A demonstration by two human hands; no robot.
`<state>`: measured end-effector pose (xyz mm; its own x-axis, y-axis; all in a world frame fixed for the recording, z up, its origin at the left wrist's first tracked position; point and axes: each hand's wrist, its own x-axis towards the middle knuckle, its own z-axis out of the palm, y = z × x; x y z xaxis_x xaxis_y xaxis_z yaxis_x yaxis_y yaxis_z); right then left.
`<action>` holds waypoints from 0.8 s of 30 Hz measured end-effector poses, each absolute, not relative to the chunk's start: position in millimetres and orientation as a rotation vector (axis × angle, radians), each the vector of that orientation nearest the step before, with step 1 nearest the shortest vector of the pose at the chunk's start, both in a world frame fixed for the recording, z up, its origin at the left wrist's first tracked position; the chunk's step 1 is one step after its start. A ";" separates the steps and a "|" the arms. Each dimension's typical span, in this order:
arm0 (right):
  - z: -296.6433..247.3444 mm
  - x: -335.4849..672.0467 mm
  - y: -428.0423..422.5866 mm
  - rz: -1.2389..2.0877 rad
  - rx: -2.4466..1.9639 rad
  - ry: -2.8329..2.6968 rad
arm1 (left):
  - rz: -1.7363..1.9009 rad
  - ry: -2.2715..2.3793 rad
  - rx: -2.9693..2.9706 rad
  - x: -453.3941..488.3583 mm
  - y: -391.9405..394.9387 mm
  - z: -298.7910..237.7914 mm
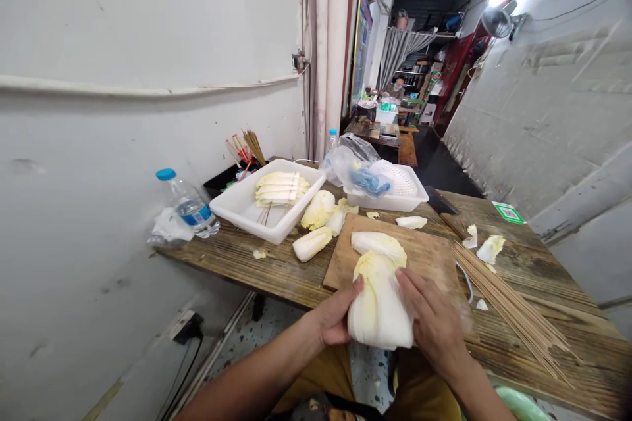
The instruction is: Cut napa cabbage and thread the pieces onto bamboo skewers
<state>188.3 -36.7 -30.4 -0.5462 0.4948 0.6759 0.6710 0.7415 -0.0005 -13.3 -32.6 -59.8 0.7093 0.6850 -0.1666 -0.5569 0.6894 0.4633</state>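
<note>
Just over our mustard-brown cloth trousers (301, 388): a thick, pale yellow-and-white cabbage piece (379, 306), at the near edge of the board, gripped between our two hands; whether it touches the wood we cannot tell.
Left hand: our bare left hand (336, 317) grasps the cabbage piece's left side, thumb on top.
Right hand: our bare right hand (434, 316) clasps its right side, fingers laid along the leaves.
Board: a flat, brown wooden cutting board (434, 260) lies on the brown plank table (274, 270), with a loose, oblong white-and-yellow cabbage leaf (378, 243) just beyond what we hold.
Skewers: to our right we see a spread of long, thin, tan wooden sticks (513, 309) slanting across the table.
Cabbage hearts: left of the board sits a small, oblong, yellowish-white heart (312, 245), near a rounder yellow-white one (318, 209).
Trays: further off, a white rectangular plastic tray (281, 234) holds pale leaves threaded on sticks (281, 187); a second white plastic tray (390, 202) holds white foam netting (399, 179) and crumpled blue plastic (369, 182).
Cleaver: right of the second tray we see a dark, broad metal blade with a wooden handle (455, 223).
Bottle: near the wall at our left stands a clear plastic bottle with a blue cap (193, 212).
Back of the room: a person (397, 87) is behind another table, below a grey striped cloth curtain (402, 52).
</note>
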 end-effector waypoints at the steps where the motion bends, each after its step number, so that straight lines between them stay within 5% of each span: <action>1: -30.7 187.7 -32.4 -0.316 -0.885 -2.265 | 0.728 0.360 0.408 -11.9 -33.3 -60.9; 11: -19.0 201.0 -12.3 -0.041 -0.811 -2.183 | 0.839 0.442 0.472 -14.4 -37.8 -64.6; 24: 6.4 211.9 10.0 0.455 -1.310 -1.605 | 0.718 0.343 0.725 -35.4 -35.7 -66.0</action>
